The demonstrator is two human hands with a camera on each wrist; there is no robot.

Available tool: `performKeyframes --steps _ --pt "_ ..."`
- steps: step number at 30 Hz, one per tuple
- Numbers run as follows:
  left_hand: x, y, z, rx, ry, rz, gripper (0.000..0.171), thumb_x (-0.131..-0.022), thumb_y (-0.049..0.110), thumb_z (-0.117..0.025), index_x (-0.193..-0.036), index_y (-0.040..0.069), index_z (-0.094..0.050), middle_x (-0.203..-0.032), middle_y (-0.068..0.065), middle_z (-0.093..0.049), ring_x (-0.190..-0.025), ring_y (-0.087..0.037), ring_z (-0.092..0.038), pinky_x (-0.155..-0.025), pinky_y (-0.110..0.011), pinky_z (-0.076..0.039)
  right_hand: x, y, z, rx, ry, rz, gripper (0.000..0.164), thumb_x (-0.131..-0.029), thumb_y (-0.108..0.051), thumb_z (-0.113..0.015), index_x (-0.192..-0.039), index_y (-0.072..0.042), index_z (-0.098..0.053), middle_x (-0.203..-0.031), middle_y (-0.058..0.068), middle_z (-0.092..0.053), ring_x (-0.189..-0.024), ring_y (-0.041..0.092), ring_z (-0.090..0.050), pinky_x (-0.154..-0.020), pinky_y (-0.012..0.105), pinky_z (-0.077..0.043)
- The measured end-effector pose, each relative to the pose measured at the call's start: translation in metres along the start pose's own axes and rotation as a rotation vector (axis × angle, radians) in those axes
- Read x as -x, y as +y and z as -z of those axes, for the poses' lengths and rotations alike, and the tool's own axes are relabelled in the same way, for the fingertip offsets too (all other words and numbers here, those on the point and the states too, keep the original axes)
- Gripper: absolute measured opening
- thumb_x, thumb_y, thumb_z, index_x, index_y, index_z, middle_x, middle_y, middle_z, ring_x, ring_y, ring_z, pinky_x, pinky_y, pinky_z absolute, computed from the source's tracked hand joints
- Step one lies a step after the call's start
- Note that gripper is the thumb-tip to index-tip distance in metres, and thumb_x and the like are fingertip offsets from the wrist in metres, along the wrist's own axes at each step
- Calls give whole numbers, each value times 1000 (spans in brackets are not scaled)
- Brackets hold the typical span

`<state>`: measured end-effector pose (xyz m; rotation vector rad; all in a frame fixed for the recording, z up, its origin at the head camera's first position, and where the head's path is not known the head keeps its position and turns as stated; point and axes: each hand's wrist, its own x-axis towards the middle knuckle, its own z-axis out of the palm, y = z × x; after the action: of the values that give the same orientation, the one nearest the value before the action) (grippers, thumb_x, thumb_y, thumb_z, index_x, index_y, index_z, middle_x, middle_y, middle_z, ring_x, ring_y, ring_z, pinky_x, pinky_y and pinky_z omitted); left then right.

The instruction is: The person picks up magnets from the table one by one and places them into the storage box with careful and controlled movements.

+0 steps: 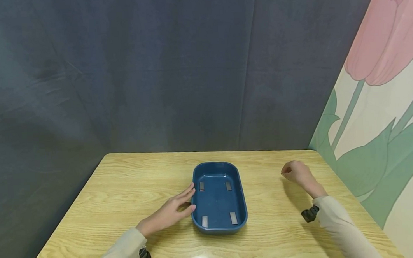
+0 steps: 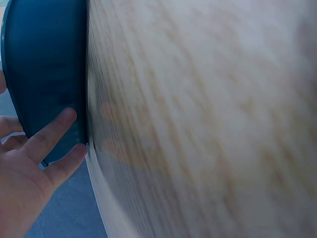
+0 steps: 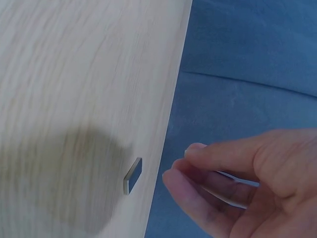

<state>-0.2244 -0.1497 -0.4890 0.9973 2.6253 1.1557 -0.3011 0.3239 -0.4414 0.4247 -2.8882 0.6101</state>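
Observation:
A dark blue rectangular tray (image 1: 219, 230) with rounded corners sits on the wooden table. Several small metallic rectangular blocks lie in it, among them one block (image 1: 233, 218) at its near right corner. My left hand (image 1: 169, 213) touches the tray's left side with its fingers extended and spread. Out to the right, my right hand (image 1: 300, 174) hovers over the table, fingers bent and fingertips near the thumb. Nothing shows between them. Another small metallic block (image 3: 132, 176) lies on the table near those fingertips in the right wrist view; the head view does not show it.
The light wooden table (image 1: 142, 167) ends at a dark blue-grey curtain (image 1: 175, 68) behind. At the right stands a wall (image 1: 385, 135) painted with a pink tulip and green leaves. Each wrist wears a small black device (image 1: 310, 214).

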Motion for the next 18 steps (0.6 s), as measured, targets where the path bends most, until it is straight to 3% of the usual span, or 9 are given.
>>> performKeyframes --steps 5,11,18 --pt "-1 0 0 1 3 -3 69 -103 44 -51 -155 5 -28 -165 -3 -11 -142 -22 -32 -109 -43 -38 2 7 1 -14 -6 -31 7 -86 1 -69 -87 7 -73 -80 17 -70 -64 24 -63 -59 43 -54" --pt "-2 -1 -1 11 -4 0 70 -103 44 -51 -156 5 -27 -165 -1 -10 -140 -20 -36 -108 -41 -38 1 20 -3 1 -1 -49 6 -84 3 -70 -85 8 -72 -81 19 -69 -67 28 -63 -60 45 -54" --pt "-2 -3 -3 14 -4 6 72 -102 49 -50 -156 6 -27 -165 -1 -10 -142 -21 -31 -108 -40 -38 -1 28 -11 9 -29 -115 9 -85 0 -70 -87 9 -71 -84 21 -69 -73 34 -64 -64 48 -54"
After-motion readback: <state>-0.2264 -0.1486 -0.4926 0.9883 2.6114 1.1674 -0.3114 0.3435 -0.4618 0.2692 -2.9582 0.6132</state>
